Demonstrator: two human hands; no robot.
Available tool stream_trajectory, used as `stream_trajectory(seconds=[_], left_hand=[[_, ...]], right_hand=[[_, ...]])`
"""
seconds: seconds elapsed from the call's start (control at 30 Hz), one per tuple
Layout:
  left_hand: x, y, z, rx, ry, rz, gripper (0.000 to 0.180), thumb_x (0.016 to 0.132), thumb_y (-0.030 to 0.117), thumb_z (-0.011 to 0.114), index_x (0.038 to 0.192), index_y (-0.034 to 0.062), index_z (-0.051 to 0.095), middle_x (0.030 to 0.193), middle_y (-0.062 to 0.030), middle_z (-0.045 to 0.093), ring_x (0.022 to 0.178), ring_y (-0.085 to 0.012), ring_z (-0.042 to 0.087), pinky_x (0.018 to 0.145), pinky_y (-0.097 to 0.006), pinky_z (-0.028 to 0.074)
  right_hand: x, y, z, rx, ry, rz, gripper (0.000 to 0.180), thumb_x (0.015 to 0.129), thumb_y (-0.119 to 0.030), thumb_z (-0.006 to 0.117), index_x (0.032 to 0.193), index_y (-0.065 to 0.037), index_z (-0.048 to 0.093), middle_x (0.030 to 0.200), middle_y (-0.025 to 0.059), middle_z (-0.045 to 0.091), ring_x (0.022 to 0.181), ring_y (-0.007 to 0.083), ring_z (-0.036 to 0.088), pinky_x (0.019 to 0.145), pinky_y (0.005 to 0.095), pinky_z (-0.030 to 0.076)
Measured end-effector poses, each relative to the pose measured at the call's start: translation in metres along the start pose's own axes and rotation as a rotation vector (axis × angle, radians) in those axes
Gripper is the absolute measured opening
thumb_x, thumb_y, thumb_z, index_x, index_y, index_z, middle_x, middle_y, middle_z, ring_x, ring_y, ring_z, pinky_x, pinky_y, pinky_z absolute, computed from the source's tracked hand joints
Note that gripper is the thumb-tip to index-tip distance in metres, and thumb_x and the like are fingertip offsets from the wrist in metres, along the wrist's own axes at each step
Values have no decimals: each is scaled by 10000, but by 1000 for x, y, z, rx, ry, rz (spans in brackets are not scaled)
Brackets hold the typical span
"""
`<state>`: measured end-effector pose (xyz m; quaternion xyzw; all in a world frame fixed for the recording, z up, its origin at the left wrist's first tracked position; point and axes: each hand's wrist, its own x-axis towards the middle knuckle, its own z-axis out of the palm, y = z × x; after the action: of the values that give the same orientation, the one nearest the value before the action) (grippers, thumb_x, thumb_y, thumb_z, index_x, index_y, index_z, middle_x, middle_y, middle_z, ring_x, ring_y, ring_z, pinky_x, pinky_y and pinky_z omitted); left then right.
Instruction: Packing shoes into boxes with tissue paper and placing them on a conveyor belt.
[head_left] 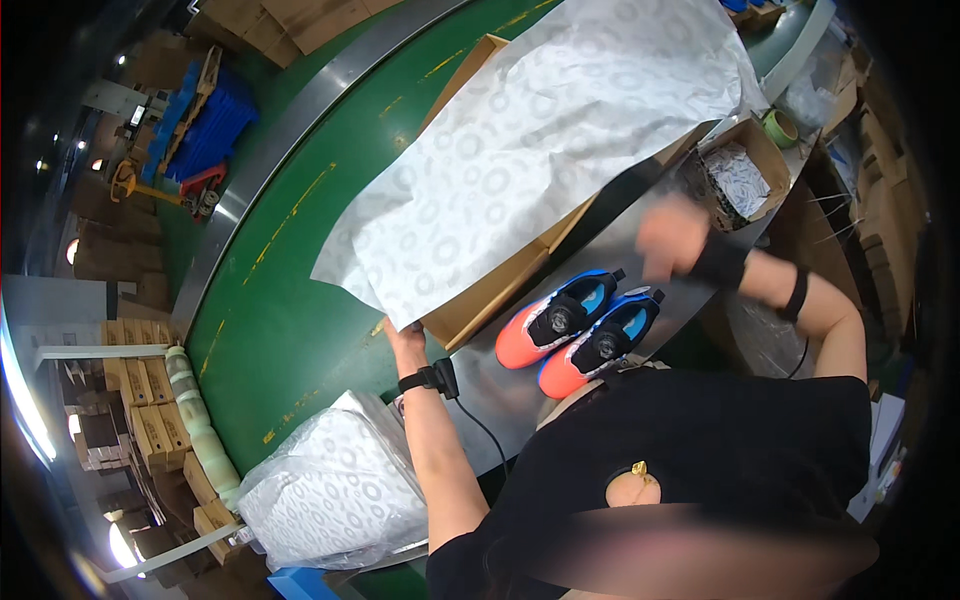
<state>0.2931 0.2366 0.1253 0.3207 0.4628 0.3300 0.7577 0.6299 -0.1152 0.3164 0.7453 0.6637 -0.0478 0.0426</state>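
A large sheet of white patterned tissue paper (470, 190) spreads over an open brown cardboard box (500, 295) on the work surface. At the sheet's near-left corner, my left hand (405, 343) pinches its edge beside the box end; the paper partly hides the fingers. My right hand (672, 238) is raised to the right of the box, smeared by motion, so its fingers cannot be made out. Close to my body stand two coral, blue and black sneakers, the left one (548, 322) and the right one (598, 345), each with a round dial on top.
A green conveyor belt (290, 250) with a metal rim curves behind the box. A plastic-wrapped stack of patterned paper (335, 490) lies at lower left. To the right are a small carton (745, 180) holding paper and a green tape roll (780, 127). A cable hangs from my left wrist.
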Motion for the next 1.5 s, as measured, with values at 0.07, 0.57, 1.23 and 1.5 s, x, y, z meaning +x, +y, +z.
stream_trajectory(seconds=[0.07, 0.57, 1.23, 1.5], left_hand=[[-29, -7, 44, 20, 77, -27, 284, 801, 232, 517, 1032, 71, 484, 900, -52, 574, 729, -180, 565, 516, -287, 421], [-97, 34, -31, 983, 489, 676, 230, 824, 145, 481, 930, -58, 507, 822, -139, 586, 740, -225, 556, 690, -318, 433], [-147, 143, 75, 243, -269, 363, 249, 845, 85, 497, 1077, -5, 480, 921, -49, 571, 778, -127, 556, 692, -273, 455], [-37, 68, 88, 1431, -305, 785, 392, 799, 353, 534, 1106, 109, 537, 1280, -111, 385, 1141, -309, 404, 882, -448, 356]], right_hand=[[-29, -61, 34, 226, -313, -310, 242, 608, -351, 601, 633, -111, 589, 598, 69, 544, 628, 231, 548, 721, 399, 398], [86, -65, -29, 1356, 123, 117, 320, 785, -318, 566, 914, -26, 598, 800, 97, 619, 744, 175, 592, 684, 282, 463], [251, -165, 93, 1032, 165, 274, 286, 669, -318, 615, 745, -47, 562, 789, 132, 562, 712, 243, 521, 631, 408, 399], [188, -111, 20, 131, 54, 69, 324, 681, -217, 582, 967, -66, 553, 1162, 176, 434, 1128, 272, 361, 848, 608, 216]])
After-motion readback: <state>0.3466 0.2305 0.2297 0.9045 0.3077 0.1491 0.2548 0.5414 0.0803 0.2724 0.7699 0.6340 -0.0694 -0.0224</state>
